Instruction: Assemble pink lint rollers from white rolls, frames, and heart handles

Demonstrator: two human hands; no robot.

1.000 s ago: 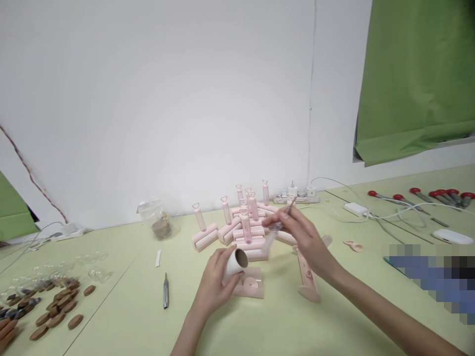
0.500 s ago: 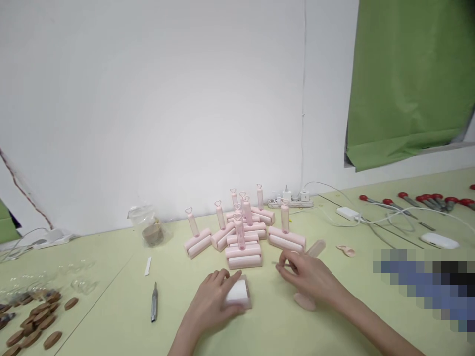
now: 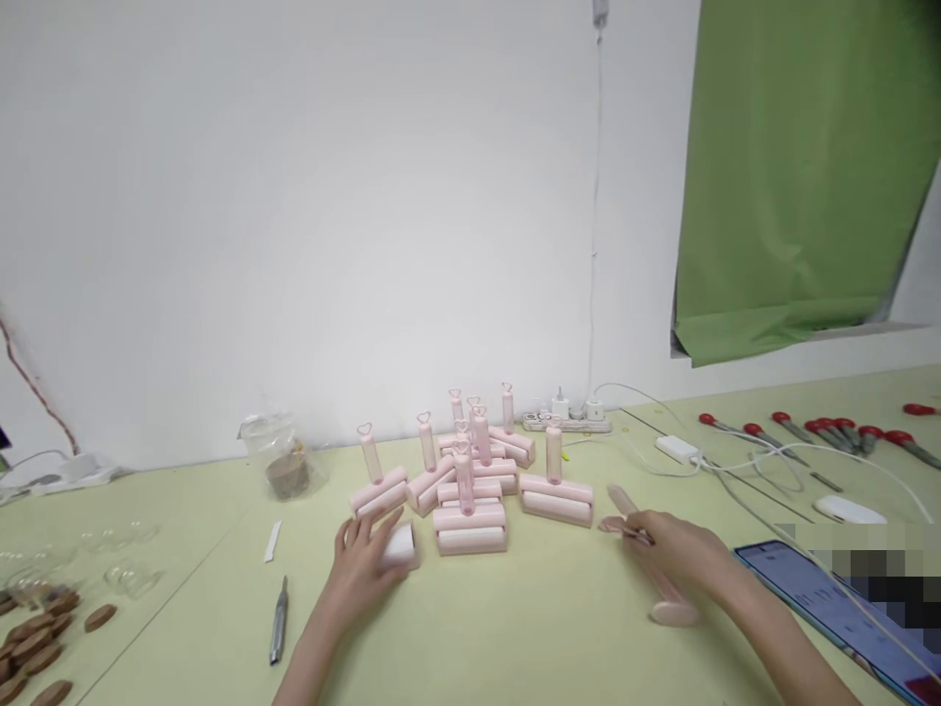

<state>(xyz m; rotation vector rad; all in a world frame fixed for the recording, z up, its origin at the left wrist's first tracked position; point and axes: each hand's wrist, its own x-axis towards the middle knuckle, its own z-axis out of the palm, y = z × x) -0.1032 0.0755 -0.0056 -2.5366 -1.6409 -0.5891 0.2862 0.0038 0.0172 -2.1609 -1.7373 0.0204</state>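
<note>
At the left of the pink lint rollers, my left hand [image 3: 364,559] grips a short white roll in a pale pink housing [image 3: 401,546], fingers over its top and thumb on the near side. My right hand [image 3: 666,544] is closed on a small pink loop-ended piece [image 3: 614,526]. Under that hand a long pale pink handle piece [image 3: 621,500] slants across the table, blurred. Its broad rounded near end [image 3: 674,614] shows below the wrist. Several pink lint rollers with heart-topped upright handles [image 3: 470,529] are grouped behind the hands.
A silver pen-like tool [image 3: 279,623] and a white strip [image 3: 272,540] lie left. Wooden discs [image 3: 101,617] and clear domes sit farther left, near a bagged brown item [image 3: 286,471]. At right are a phone [image 3: 823,608], white cables, a charger [image 3: 677,449] and red-handled tools [image 3: 779,422].
My left hand has slid left with the white roll. My right hand has moved right and now holds the loop-ended piece; the long pink handle piece has turned. The view has shifted slightly.
</note>
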